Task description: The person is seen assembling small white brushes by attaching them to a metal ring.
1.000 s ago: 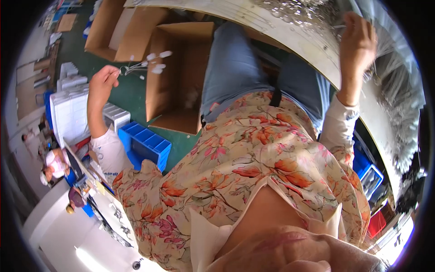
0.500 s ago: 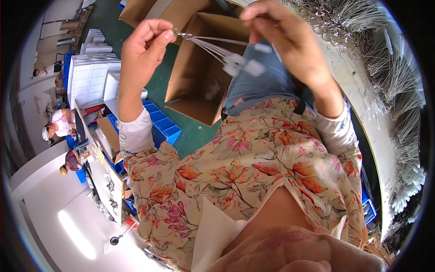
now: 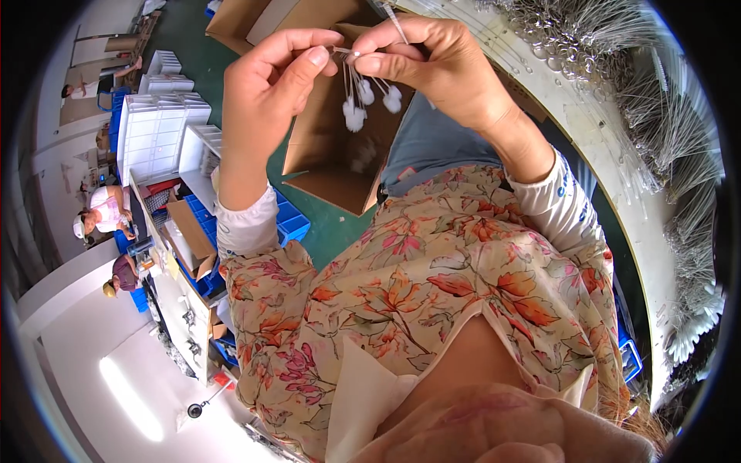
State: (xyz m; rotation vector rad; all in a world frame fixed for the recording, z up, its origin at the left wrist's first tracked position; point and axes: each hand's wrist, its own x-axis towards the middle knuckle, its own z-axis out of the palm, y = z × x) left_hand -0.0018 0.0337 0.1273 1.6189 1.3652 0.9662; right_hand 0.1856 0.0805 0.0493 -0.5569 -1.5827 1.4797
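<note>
My left hand [image 3: 272,92] is closed in a pinch on a small metal ring at the top of a bunch of wire brushes. Beneath the fingertips the wire brushes [image 3: 354,116] dangle, thin-stemmed with fluffy white tufts. My right hand [image 3: 444,69] meets the left at the ring, thumb and forefinger pressed together. Another thin wire stem [image 3: 397,23] sticks up between the right hand's fingers. The fingertips hide most of the ring. Below both hands stands an open cardboard box [image 3: 332,187], with some white tufts inside.
A pale worktable [image 3: 617,202] curves along the right, heaped with looped wire stems [image 3: 675,127]. To the left stand white crates [image 3: 160,139] and a blue bin [image 3: 291,221]. Farther left, two people [image 3: 104,207] [image 3: 126,272] work at a long bench.
My right hand has moved left and come up against the left hand at the ring. The left hand has shifted slightly right. The brushes now hang down instead of stretching rightward.
</note>
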